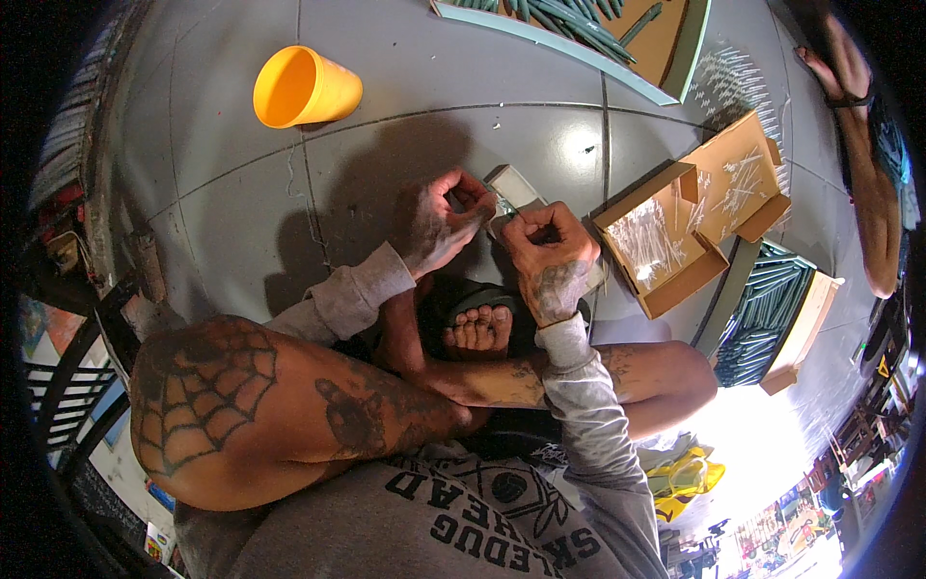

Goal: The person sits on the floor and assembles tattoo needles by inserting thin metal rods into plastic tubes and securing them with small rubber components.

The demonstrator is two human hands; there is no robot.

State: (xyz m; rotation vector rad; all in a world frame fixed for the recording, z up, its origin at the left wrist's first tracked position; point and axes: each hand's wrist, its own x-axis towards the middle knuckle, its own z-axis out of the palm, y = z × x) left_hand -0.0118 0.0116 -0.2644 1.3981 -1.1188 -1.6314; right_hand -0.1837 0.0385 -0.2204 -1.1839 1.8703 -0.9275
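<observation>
My left hand [447, 222] and my right hand [552, 253] are close together above the grey tiled floor. Thumb and fingers of each are pinched closed. Something small and thin seems to be between the fingertips, too small to make out. Just behind and under the fingertips is a pale, narrow block-like object [515, 185], partly hidden by my right hand. To the right of that hand, an open brown cardboard box [659, 196] holds many thin, clear-white sticks [648, 241], some bunched together and others scattered.
Dark green pen-like sticks fill a box [617, 69] at the far edge and another [820, 314] at the right. More white sticks [738, 82] lie on the floor. A yellow cup [333, 92] lies tipped at the far left. Another person's legs [873, 174] are at the right.
</observation>
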